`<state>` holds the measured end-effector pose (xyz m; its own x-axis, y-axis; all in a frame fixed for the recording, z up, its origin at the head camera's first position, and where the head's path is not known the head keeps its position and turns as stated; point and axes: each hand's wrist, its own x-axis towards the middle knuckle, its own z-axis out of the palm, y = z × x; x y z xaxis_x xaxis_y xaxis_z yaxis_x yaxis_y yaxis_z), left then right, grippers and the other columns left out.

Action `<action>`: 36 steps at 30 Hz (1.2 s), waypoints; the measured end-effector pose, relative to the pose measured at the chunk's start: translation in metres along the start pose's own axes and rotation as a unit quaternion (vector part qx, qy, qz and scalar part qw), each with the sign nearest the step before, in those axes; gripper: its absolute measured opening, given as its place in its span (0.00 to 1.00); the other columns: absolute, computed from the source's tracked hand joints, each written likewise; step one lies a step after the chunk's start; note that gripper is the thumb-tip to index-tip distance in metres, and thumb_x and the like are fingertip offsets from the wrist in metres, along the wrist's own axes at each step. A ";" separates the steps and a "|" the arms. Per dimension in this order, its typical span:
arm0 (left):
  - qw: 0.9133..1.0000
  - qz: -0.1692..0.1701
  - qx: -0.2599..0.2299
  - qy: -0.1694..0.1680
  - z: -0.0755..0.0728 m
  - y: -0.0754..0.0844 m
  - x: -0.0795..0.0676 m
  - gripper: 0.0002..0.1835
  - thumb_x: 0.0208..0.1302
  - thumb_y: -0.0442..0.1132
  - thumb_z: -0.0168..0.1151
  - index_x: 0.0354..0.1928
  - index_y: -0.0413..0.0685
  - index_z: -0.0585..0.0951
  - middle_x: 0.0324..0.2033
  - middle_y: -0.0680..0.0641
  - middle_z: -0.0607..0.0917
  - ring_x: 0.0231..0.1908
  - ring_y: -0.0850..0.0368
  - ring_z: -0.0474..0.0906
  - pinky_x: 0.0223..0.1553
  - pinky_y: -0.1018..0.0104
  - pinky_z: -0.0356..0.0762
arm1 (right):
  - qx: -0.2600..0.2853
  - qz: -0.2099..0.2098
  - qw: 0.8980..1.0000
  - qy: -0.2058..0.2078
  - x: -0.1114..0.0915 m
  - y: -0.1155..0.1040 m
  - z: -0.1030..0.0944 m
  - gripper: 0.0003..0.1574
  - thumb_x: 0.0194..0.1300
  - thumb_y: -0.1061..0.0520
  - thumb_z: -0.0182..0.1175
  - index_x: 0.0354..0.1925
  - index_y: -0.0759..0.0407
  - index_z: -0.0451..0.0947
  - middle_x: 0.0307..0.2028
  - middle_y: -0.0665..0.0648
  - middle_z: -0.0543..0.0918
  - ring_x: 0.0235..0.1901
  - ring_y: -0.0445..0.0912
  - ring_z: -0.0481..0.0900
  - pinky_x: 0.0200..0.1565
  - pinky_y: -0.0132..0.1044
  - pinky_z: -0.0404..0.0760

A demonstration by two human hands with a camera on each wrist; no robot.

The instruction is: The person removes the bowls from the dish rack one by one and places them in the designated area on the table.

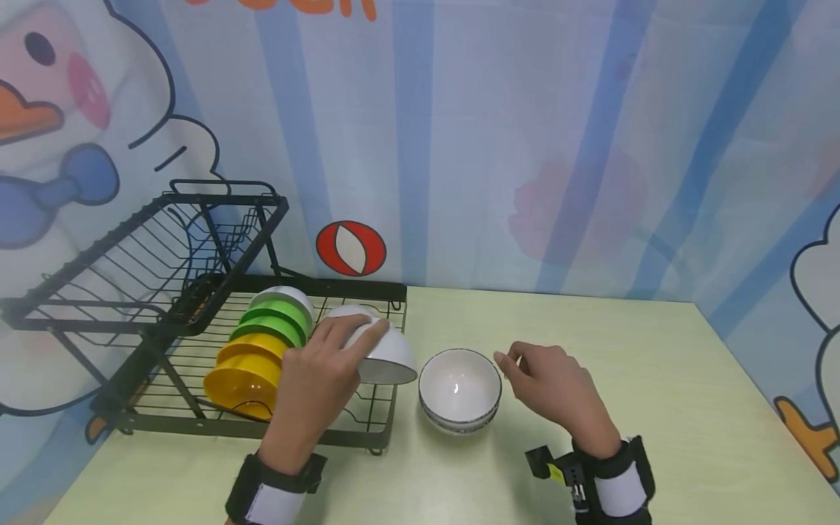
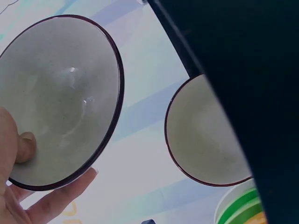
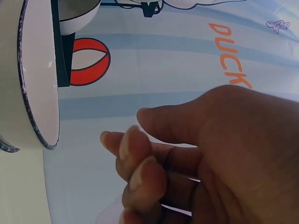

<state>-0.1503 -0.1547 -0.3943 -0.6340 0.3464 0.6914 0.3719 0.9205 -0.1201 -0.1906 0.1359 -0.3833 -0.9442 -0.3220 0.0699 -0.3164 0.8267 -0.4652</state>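
My left hand (image 1: pixel 321 379) grips a white bowl (image 1: pixel 391 357) with a dark rim, holding it tilted over the right end of the black dish rack (image 1: pixel 387 415). In the left wrist view the thumb lies inside this bowl (image 2: pixel 70 88) and fingers are behind it. Just beyond it another white bowl (image 1: pixel 351 311) stands in the rack, partly hidden by the hand. Right of the rack, stacked white bowls (image 1: pixel 459 386) with patterned outsides sit upright on the table. Beside them my right hand (image 1: pixel 554 383) hovers with loosely curled fingers, holding nothing; the right wrist view shows a bowl (image 3: pixel 39 74) to its left.
In the rack, yellow bowls (image 1: pixel 243 379), green bowls (image 1: pixel 278 321) and a white bowl (image 1: pixel 295 295) stand on edge in a row. An upper rack tier (image 1: pixel 151 255) rises at the left. A printed curtain (image 1: pixel 472 146) hangs behind the pale table (image 1: pixel 656 364).
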 end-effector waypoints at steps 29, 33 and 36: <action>0.996 0.019 -0.076 0.039 -0.009 0.022 0.006 0.39 0.34 0.20 0.66 0.56 0.51 0.76 0.45 0.42 0.82 0.41 0.47 0.79 0.20 0.66 0.81 | 0.054 -0.103 0.992 -0.050 -0.009 -0.015 0.003 0.09 0.67 0.48 0.55 0.35 0.50 0.78 0.13 0.45 0.70 0.13 0.39 0.66 0.18 0.34 0.68; 0.996 0.017 -0.080 0.048 -0.012 0.024 0.006 0.40 0.33 0.20 0.67 0.56 0.51 0.76 0.45 0.42 0.82 0.40 0.48 0.79 0.21 0.64 0.83 | 0.064 -0.130 0.987 -0.063 -0.008 -0.016 0.003 0.06 0.65 0.49 0.57 0.35 0.48 0.76 0.17 0.45 0.76 0.15 0.37 0.69 0.20 0.34 0.72; 0.995 0.015 -0.080 0.054 -0.014 0.026 0.007 0.40 0.33 0.20 0.68 0.56 0.51 0.76 0.45 0.42 0.82 0.41 0.47 0.79 0.24 0.62 0.84 | 0.067 -0.147 0.984 -0.073 -0.009 -0.017 0.003 0.06 0.64 0.48 0.58 0.34 0.47 0.75 0.20 0.45 0.78 0.18 0.37 0.70 0.22 0.34 0.73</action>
<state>-0.1358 -0.1312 -0.3832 -0.5475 0.3439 0.7629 0.4986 0.8662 -0.0327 -0.1767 0.1232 -0.3783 -0.7866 -0.6100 0.0956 -0.5500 0.6220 -0.5573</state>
